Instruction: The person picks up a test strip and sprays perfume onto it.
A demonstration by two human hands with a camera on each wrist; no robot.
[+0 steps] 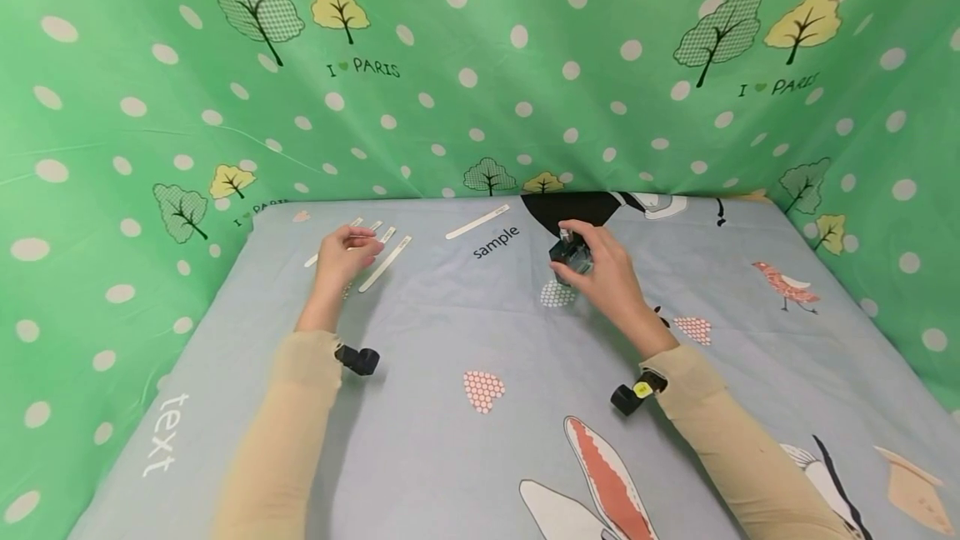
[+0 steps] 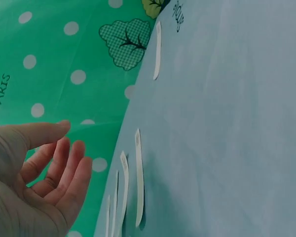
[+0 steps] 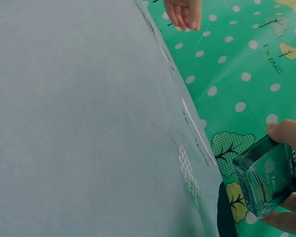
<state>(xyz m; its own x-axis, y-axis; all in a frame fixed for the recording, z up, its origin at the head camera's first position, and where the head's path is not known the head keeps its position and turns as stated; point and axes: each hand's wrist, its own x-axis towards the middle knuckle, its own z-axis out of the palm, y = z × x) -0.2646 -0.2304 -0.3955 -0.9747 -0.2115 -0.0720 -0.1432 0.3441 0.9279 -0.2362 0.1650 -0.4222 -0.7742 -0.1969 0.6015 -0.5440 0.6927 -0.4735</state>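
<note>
My right hand [image 1: 611, 273] grips a square dark glass perfume bottle [image 1: 572, 259] between thumb and fingers, above the cloth. In the right wrist view, lettering shows through the bottle's [image 3: 266, 173] clear greenish glass. My left hand [image 1: 347, 252] hovers over a row of narrow white paper strips [image 1: 386, 263], its fingers loosely bent. Nothing is between them in the left wrist view, where several strips [image 2: 139, 182] lie side by side beyond the hand. A single strip [image 1: 477, 222], printed at one end, lies apart between the two hands, near the cloth's far edge.
A grey-blue printed cloth [image 1: 420, 423] covers the table, with hearts, a bird and the word "sample" on it. Behind and at both sides hangs a green dotted curtain [image 1: 420, 140]. Each wrist wears a small black camera [image 1: 360, 359].
</note>
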